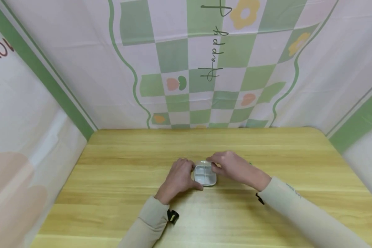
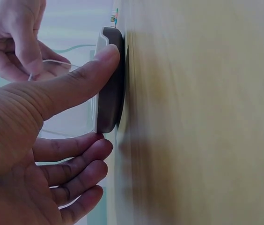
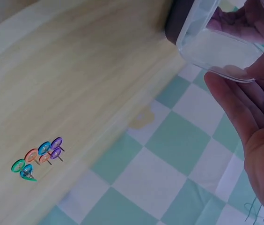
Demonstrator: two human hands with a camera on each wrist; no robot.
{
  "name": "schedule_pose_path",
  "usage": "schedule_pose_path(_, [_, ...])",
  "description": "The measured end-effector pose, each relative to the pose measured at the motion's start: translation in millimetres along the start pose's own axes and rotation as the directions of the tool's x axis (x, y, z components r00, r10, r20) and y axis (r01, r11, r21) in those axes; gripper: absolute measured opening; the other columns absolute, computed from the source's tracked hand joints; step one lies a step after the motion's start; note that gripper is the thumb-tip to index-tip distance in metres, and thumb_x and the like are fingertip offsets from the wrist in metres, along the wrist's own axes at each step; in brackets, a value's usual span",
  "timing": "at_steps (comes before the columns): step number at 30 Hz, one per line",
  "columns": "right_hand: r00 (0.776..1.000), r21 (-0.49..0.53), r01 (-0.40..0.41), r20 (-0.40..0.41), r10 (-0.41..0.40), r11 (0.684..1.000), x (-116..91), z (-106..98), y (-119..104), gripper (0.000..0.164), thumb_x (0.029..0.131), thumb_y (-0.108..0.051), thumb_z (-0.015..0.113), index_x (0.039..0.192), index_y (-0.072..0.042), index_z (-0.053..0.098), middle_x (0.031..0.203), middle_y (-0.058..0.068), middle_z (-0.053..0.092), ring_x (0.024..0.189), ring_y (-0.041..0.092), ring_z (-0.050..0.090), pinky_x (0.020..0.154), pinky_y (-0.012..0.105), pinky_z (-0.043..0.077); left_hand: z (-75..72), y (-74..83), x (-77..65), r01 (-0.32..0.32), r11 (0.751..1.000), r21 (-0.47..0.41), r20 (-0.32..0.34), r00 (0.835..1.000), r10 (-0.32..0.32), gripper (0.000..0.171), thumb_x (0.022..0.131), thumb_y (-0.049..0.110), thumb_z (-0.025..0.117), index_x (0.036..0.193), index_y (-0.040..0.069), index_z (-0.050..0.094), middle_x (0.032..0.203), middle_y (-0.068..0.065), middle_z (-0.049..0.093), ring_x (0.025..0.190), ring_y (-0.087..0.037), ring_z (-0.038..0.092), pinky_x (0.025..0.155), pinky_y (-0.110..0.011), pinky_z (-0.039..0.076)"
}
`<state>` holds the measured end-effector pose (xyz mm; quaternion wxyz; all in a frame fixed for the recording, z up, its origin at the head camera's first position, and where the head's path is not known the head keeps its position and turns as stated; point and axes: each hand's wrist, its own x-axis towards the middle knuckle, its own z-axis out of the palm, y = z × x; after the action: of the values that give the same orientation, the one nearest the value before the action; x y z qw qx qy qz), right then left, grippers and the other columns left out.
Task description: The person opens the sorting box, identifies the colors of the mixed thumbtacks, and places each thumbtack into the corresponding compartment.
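A small compartment box (image 1: 201, 179) with a pale divided inside and a dark outer shell (image 2: 110, 89) sits on the table. My left hand (image 1: 179, 176) holds it from the left, thumb on the near side and fingers around the far left. Its clear lid (image 3: 221, 49) is raised. At the lid's edge, my right hand (image 1: 233, 166) pinches the plastic between thumb and fingers. Several coloured thumbtacks (image 3: 38, 157) lie on the table to the right; in the head view my right forearm hides most of them.
The wooden table (image 1: 117, 186) extends around both hands. Behind it hangs a green and white checked cloth (image 1: 201, 100), with another cloth wall (image 1: 34, 137) on the left. Each wrist wears a black strap (image 1: 173, 217).
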<state>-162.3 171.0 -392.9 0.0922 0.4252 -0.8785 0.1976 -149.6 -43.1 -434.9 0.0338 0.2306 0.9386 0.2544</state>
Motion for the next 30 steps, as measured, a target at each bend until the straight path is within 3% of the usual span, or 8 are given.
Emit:
schedule_pose_path(5, [0.999, 0.041, -0.041, 0.013, 0.041, 0.998, 5, -2, 6, 0.019, 0.085, -0.008, 0.058, 0.101, -0.005, 0.068, 0.089, 0.005, 0.067, 0.067, 0.002, 0.053, 0.055, 0.014, 0.041, 0.3, 0.8, 0.1, 0.012, 1.0, -0.001, 0.0, 1.0, -0.012, 0.062, 0.051, 0.052, 0.082, 0.093, 0.009, 0.063, 0.081, 0.005, 0.053, 0.076, -0.013, 0.043, 0.071, -0.027, 0.034])
schedule_pose_path(11, [0.995, 0.08, -0.098, 0.002, 0.098, 0.992, 9, -3, 11, 0.022, 0.089, -0.009, 0.053, 0.105, -0.004, 0.067, 0.092, 0.005, 0.067, 0.056, 0.0, 0.047, 0.052, 0.017, 0.041, 0.1, 1.8, -0.1, 0.019, 1.0, 0.017, 0.003, 1.0, -0.019, 0.061, 0.051, 0.052, 0.082, 0.089, 0.01, 0.061, 0.077, 0.006, 0.05, 0.075, -0.014, 0.042, 0.069, -0.026, 0.033])
schedule_pose_path(21, [0.989, 0.123, -0.141, -0.02, 0.144, 0.982, 13, 2, 19, 0.02, 0.088, -0.009, 0.056, 0.104, -0.003, 0.067, 0.093, 0.005, 0.067, 0.06, 0.001, 0.05, 0.055, 0.019, 0.043, -0.4, 3.8, 0.9, 0.021, 0.998, 0.063, 0.007, 1.0, -0.021, 0.056, 0.052, 0.055, 0.081, 0.081, 0.013, 0.057, 0.073, 0.005, 0.048, 0.071, -0.015, 0.042, 0.065, -0.027, 0.033])
schedule_pose_path(30, [0.985, 0.155, -0.168, -0.008, 0.171, 0.974, 11, 2, 18, 0.024, 0.09, -0.013, 0.054, 0.109, -0.004, 0.065, 0.093, 0.002, 0.066, 0.069, 0.002, 0.055, 0.059, 0.02, 0.045, -3.9, 8.2, -2.4, 0.001, 0.978, 0.21, 0.028, 1.0, -0.007, 0.067, 0.054, 0.065, 0.074, 0.091, 0.012, 0.06, 0.079, 0.005, 0.048, 0.075, -0.014, 0.042, 0.069, -0.029, 0.036])
